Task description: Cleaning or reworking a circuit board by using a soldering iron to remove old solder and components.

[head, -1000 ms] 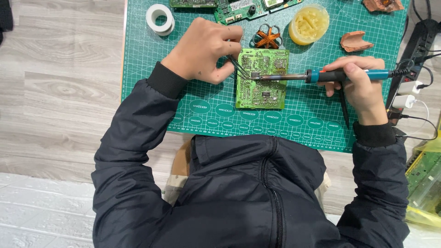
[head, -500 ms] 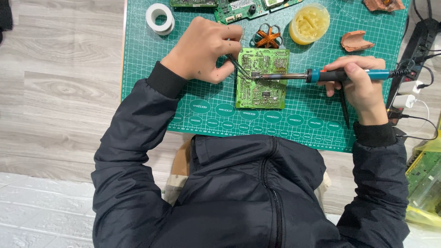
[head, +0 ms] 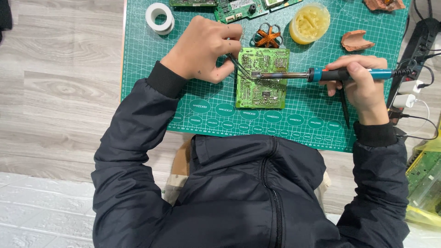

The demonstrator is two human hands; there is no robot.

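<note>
A green circuit board (head: pixel 264 87) lies flat on the green cutting mat (head: pixel 151 64). My left hand (head: pixel 204 48) pinches metal tweezers (head: pixel 240 66), whose tips touch the board's upper left part. In my right hand (head: pixel 363 85) is a soldering iron (head: pixel 321 74) with a blue and black handle. Its metal tip lies across the board and meets the tweezer tips.
At the mat's far edge are a roll of white tape (head: pixel 159 17), a copper-wound coil (head: pixel 268 36), a round tub of yellow paste (head: pixel 310 22), more circuit boards (head: pixel 243 7) and brown sponge pieces (head: pixel 356 41). A black power strip (head: pixel 420 41) with cables lies right.
The soldering iron tip has slid a little to the left along the board, closer to the tweezer tips. My left hand has barely moved.
</note>
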